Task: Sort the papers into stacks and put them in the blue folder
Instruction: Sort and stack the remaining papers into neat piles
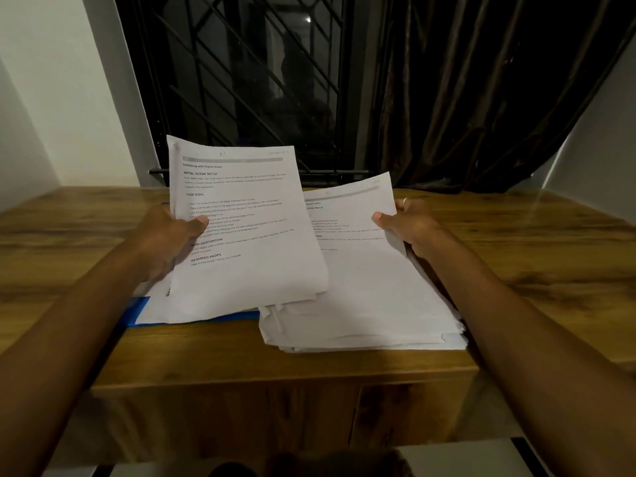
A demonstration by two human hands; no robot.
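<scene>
Both forearms reach over the wooden counter (516, 270). My left grip (172, 235) clasps a sheaf of printed papers (247, 235) by its left edge, tilted up above the blue folder (141, 313), which lies flat under more sheets. My right grip (409, 225) pinches the top sheet (351, 215) of the loose stack (361, 328) just right of the folder.

Bare wood of the table (516, 256) lies open at far left, far right and in a strip along the near edge. The middle is taken: a blue folder (137, 315) at left, just beside a thick paper stack (364, 321) at right. Above the folder, the left hand (168, 242) holds a sheaf (247, 235) tilted up. The right hand (413, 225) pinches the stack's raised top sheet (351, 215). Behind, a window grille (241, 80) and curtain (481, 98) close off the far edge.
</scene>
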